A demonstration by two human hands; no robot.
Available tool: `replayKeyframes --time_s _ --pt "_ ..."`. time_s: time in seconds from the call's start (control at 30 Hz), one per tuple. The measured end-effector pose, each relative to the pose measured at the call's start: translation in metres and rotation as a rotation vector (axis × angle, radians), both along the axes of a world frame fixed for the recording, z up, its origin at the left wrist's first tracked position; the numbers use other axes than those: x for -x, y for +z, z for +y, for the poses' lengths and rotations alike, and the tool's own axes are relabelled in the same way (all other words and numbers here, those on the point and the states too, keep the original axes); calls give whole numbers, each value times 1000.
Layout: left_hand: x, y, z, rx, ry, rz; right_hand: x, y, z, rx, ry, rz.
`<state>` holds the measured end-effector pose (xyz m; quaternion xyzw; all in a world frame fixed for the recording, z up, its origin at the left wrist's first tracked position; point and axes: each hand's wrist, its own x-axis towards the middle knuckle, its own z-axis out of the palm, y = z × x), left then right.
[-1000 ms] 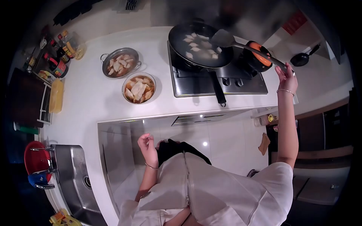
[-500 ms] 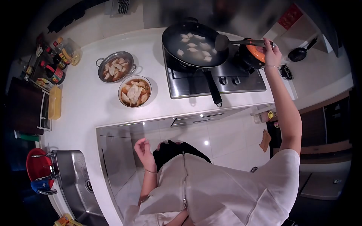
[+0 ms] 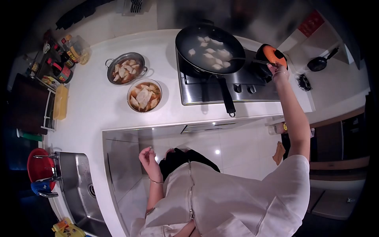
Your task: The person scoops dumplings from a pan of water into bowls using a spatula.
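My right hand (image 3: pixel 278 71) is closed around the handle of a spatula (image 3: pixel 259 61), beside the stove's right side. The spatula's dark blade shows as a thin line at the right rim of a black wok (image 3: pixel 185 49). Several pale dumplings (image 3: pixel 210 50) lie in the cloudy, steaming liquid inside the wok. My left hand (image 3: pixel 148 158) is raised in front of my body, below the counter edge, fingers loosely bent and holding nothing. A glass bowl (image 3: pixel 129 103) and a two-handled metal bowl (image 3: pixel 109 74), both with dumplings in reddish broth, stand left of the stove.
A black pot with an orange lid (image 3: pixel 272 54) sits on the right burner. The wok's handle (image 3: pixel 226 96) points toward me over the counter edge. Sauce bottles (image 3: pixel 63 59) line the left wall, and a steel sink (image 3: pixel 77 177) is at lower left. A small pan (image 3: pixel 317 64) stands at right.
My right hand has moved lower and slightly left. The spatula's blade has turned from broad side to edge-on and lowered at the wok's right side. My left hand stays nearly in place.
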<state>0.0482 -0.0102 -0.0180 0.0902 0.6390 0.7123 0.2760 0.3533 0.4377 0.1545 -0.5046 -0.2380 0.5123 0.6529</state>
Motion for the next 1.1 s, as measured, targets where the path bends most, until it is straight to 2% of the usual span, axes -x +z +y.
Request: replayKeyframes --time_s 0.17,0.27,0.53,1.1 --pt "0 4 7 -1 5 14 8 -24 -5 5 -24 -6" --pt "0 9 12 -1 -11 15 18 -29 -10 -8 -86 164" --pt "3 8 19 -36 -28 25 28 -54 5 -36 -56 289" --pt "6 7 14 -1 14 39 45 -68 13 -19 53 291"
